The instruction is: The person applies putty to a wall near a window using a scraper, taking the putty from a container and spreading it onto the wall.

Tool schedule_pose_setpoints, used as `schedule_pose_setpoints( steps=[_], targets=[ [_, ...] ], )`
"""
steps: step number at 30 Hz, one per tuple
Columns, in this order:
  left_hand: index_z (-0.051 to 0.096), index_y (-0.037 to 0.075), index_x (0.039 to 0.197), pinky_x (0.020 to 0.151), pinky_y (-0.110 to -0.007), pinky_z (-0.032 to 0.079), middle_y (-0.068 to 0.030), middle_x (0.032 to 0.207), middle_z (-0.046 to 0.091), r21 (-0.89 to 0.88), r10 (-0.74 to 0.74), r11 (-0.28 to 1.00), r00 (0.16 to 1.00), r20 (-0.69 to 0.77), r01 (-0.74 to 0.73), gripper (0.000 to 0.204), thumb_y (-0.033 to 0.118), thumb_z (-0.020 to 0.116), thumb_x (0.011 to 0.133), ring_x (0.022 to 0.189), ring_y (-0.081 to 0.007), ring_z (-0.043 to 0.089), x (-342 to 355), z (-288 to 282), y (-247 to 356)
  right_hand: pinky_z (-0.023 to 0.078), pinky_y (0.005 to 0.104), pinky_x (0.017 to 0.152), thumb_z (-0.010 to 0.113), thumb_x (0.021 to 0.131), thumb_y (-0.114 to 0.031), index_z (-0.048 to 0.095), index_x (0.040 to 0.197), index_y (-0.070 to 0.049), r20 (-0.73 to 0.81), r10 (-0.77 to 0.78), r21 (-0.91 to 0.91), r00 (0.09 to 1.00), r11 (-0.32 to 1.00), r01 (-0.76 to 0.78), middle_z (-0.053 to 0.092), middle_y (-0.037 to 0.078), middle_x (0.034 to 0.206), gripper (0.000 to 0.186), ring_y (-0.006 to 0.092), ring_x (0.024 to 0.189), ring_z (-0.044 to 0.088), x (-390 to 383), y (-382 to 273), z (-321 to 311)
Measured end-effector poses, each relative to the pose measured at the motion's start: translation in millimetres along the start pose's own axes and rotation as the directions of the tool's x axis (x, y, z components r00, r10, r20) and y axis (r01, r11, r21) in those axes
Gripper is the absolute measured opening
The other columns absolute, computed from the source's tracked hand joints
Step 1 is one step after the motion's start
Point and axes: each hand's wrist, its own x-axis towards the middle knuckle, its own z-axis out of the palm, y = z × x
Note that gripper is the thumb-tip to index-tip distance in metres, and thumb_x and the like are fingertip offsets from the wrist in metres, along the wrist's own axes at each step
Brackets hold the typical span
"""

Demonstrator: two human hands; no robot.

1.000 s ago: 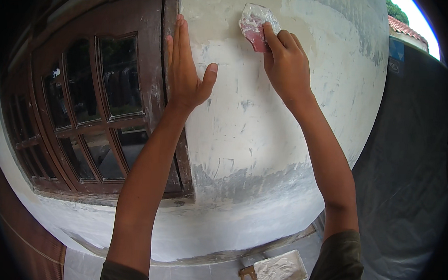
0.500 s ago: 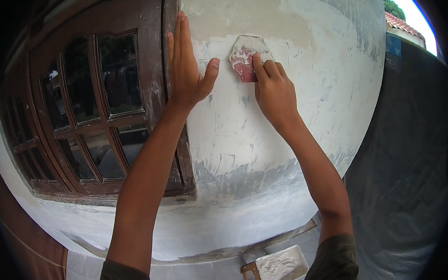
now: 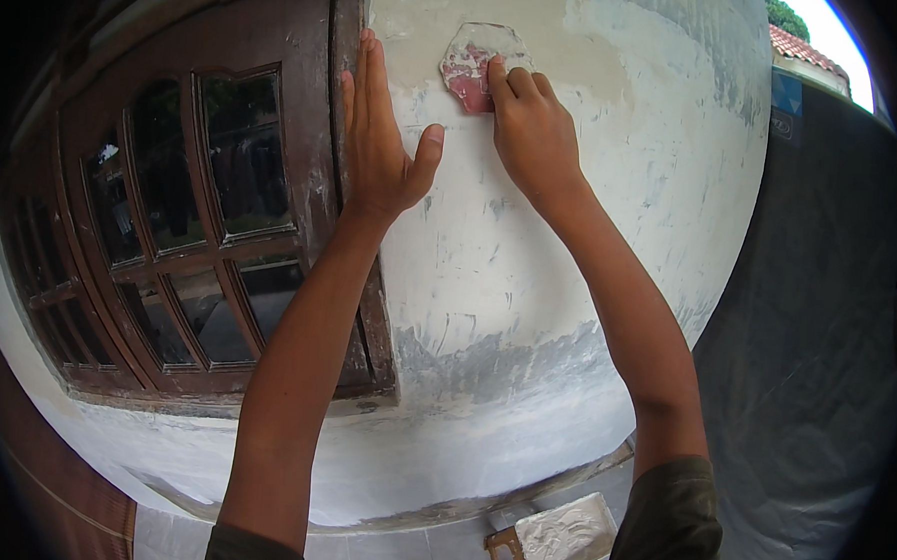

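My right hand (image 3: 535, 129) is closed on a red putty scraper (image 3: 467, 76) smeared with white filler. The scraper's broad face lies against the upper part of the wall (image 3: 470, 251), at the border of a beige patch and whiter filler. To its left, my left hand (image 3: 387, 142) rests against the wall beside the window frame (image 3: 335, 175). Its fingers stretch upward and the thumb stands apart; it holds nothing. Grey patches and streaks show through the white coat lower down.
A brown wooden window (image 3: 186, 209) with several glass panes fills the left side. On the grey tiled floor below lies a tray of white paste (image 3: 565, 535) with a brown handle. A dark sheet (image 3: 807, 326) hangs at the right, past the wall's edge.
The scraper in my right hand has moved up the wall and slightly left, onto the beige patch. My left hand has stayed almost in place.
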Motion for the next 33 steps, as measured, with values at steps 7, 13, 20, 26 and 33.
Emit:
schedule_pose_setpoints(
  steps=[7, 13, 20, 26, 33],
  targets=[
    [0.015, -0.010, 0.157, 0.123, -0.061, 0.009, -0.0318, 0.163, 0.022, -0.005, 0.011, 1.000, 1.000, -0.008, -0.011, 0.093, 0.047, 0.050, 0.094, 0.152, -0.0439, 0.024, 1, 1, -1, 0.057, 0.0326, 0.065, 0.063, 0.078, 0.003, 0.058, 0.132, 0.007, 0.102, 0.037, 0.133, 0.994, 0.990, -0.050, 0.057, 0.010, 0.092, 0.054, 0.0248, 0.089, 0.061, -59, -21, -27],
    [0.015, -0.010, 0.157, 0.122, -0.061, 0.009, -0.0322, 0.163, 0.022, -0.010, 0.006, 1.000, 1.000, -0.014, -0.006, 0.093, 0.049, 0.049, 0.095, 0.152, -0.0447, 0.025, 1, 0, -1, 0.056, 0.0350, 0.063, 0.068, 0.078, 0.000, 0.063, 0.130, 0.000, -0.023, 0.112, 0.188, 0.993, 0.976, -0.105, 0.057, 0.008, 0.090, 0.052, 0.0234, 0.085, 0.060, -24, -13, -37],
    [0.013, -0.010, 0.158, 0.122, -0.061, 0.009, -0.0317, 0.163, 0.021, -0.055, -0.022, 0.998, 0.999, -0.025, 0.021, 0.094, 0.049, 0.049, 0.094, 0.152, -0.0449, 0.025, -3, 2, -1, 0.058, 0.0332, 0.066, 0.063, 0.080, -0.001, 0.061, 0.127, 0.006, -0.019, 0.115, 0.032, 0.993, 0.993, -0.115, 0.061, 0.010, 0.093, 0.048, 0.0251, 0.088, 0.062, -2, -21, 2],
    [0.014, -0.009, 0.158, 0.122, -0.061, 0.008, -0.0310, 0.164, 0.021, -0.096, -0.013, 0.995, 0.998, -0.063, 0.006, 0.092, 0.048, 0.048, 0.094, 0.153, -0.0434, 0.022, 0, -5, -4, 0.058, 0.0333, 0.068, 0.064, 0.079, -0.001, 0.059, 0.130, 0.008, 0.118, 0.152, 0.102, 0.981, 0.981, -0.164, 0.060, 0.012, 0.094, 0.052, 0.0252, 0.091, 0.062, -41, -61, -28],
    [0.013, -0.007, 0.159, 0.122, -0.062, 0.006, -0.0290, 0.165, 0.018, -0.166, -0.101, 0.982, 0.993, -0.067, 0.089, 0.092, 0.048, 0.048, 0.094, 0.154, -0.0427, 0.019, -11, -6, 8, 0.050, 0.0317, 0.062, 0.063, 0.087, 0.003, 0.068, 0.119, -0.001, 0.290, 0.414, 0.385, 0.863, 0.775, -0.502, 0.055, 0.007, 0.085, 0.032, 0.0178, 0.072, 0.057, -77, -69, -102]
  ],
)
